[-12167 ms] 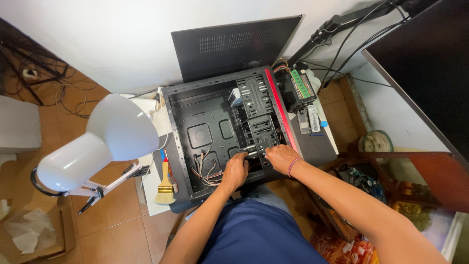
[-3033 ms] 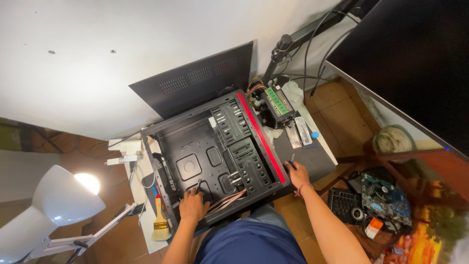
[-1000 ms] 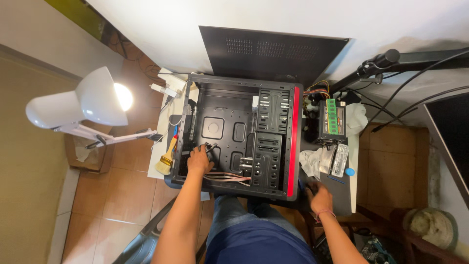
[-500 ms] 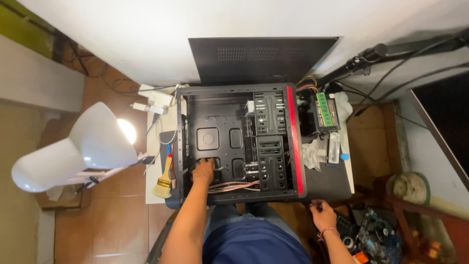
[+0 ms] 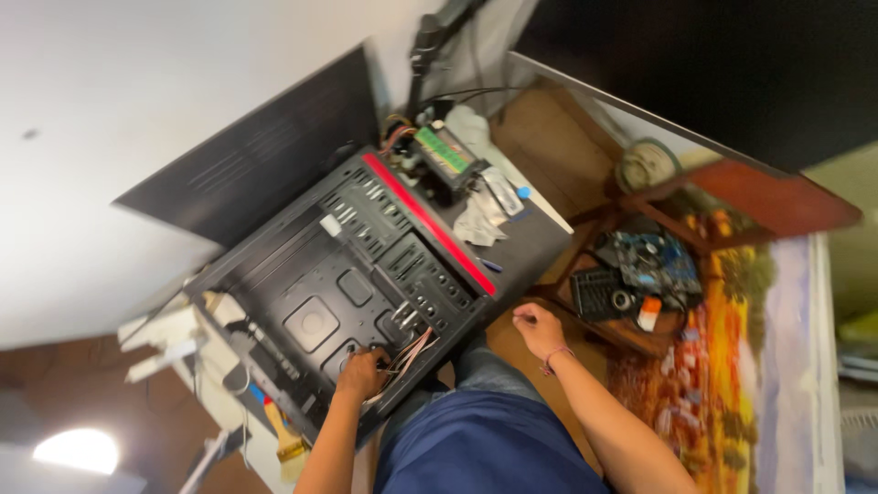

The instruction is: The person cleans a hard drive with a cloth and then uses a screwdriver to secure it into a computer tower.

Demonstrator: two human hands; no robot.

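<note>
Basically: open black metal computer case with red front stripe [image 5: 366, 274] lay on its side on the desk. Left hand [image 5: 361, 372] inside near lower edge, fingers curled onto bundle of thin pinkish cables [image 5: 407, 352]. Right hand [image 5: 538, 327] off the case, just beside its front corner, loosely clenched, grasped nothing visible.

The computer case [image 5: 338, 293] is black inside and out, with a red stripe [image 5: 430, 224] along one edge. The cable bundle [image 5: 407, 352] in the case is pale pink and white. A green circuit board [image 5: 442, 151] sits above the case. The side panel [image 5: 247, 160] is plain black. The brush [image 5: 285, 439] has a yellow handle. The mat [image 5: 732, 366] shows an orange, yellow and red mottled pattern. The trousers [image 5: 485, 448] are dark blue.
</note>
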